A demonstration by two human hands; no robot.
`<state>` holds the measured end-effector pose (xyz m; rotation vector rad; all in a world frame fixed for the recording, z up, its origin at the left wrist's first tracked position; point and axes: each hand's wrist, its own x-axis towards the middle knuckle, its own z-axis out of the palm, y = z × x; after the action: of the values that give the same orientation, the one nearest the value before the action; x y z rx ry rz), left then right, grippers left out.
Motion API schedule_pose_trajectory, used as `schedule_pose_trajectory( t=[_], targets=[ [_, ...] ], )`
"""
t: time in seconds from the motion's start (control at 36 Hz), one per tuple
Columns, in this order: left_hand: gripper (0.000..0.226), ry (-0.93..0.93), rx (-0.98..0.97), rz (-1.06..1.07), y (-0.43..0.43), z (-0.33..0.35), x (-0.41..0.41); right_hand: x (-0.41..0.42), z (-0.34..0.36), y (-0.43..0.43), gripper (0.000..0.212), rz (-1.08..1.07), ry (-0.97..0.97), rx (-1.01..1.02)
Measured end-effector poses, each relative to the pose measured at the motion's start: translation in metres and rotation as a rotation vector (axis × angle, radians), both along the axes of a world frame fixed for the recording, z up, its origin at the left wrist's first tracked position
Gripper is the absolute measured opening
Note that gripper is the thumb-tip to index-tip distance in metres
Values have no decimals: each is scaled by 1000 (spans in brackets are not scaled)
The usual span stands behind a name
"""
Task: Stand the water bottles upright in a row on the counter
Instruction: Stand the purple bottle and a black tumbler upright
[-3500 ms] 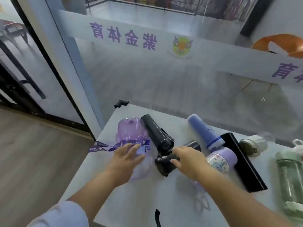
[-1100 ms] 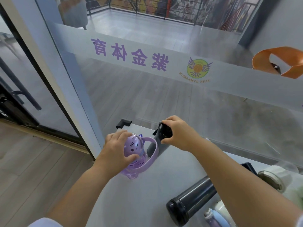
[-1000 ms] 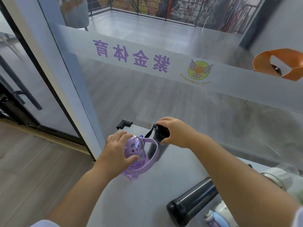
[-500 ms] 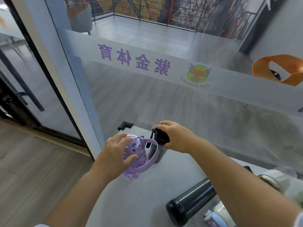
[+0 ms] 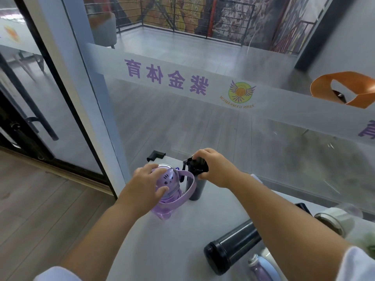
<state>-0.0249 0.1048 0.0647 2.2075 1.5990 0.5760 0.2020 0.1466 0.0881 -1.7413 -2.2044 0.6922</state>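
**Head view: two bottles upright, the next one lies under the right forearm**

At the far left corner of the pale grey counter [image 5: 172, 240], two bottles stand upright and nearly touching. The left hand [image 5: 146, 185] is curled round the clear dome lid of the purple cat-faced plastic bottle [image 5: 169, 179]. The right hand [image 5: 217, 171] is clamped on the cap of the tall black cylindrical bottle [image 5: 195, 189].

The next move probably concerns the dark metal flask [image 5: 233, 246], which lies on its side. It is toward the person and to the right of both grips. Its long axis runs diagonally, from a round end at the near left up to the far right, where it goes under the right forearm. The right hand is nearer, so it would have to draw back toward the body to reach it. I cannot tell for sure which end is the cap, as the far end is hidden. A small blue and lilac bottle [image 5: 263, 268] lies just beside the flask, at the near edge.
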Motion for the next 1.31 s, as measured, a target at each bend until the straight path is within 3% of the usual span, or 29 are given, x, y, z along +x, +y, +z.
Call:
schedule_pose_trajectory(
  t=[0.39,0.5,0.67,0.78,0.97,1.17,1.31],
  targets=[
    [49,27,-11,15,-1,-2,2,20,-7,-4,65,-9,-45,27],
    [46,51,-13,6,-3,3,3,22,-5,-2,68,-33,-141,-23],
    [31,73,-11,3,-10,13,3,30,4,-2,59,-67,-151,-46],
    [25,54,-18,0,-21,23,11,42,14,-12,45,-94,-112,43],
    [23,44,24,-162,-47,25,46,80,19,-67,31,-241,-16,145],
    [30,86,-160,-340,-71,-16,90,110,-9,-152,30,-376,-64,10],
    [51,154,-346,-394,-83,-56,118,126,-38,-203,34,-428,-103,-68]
  ],
)
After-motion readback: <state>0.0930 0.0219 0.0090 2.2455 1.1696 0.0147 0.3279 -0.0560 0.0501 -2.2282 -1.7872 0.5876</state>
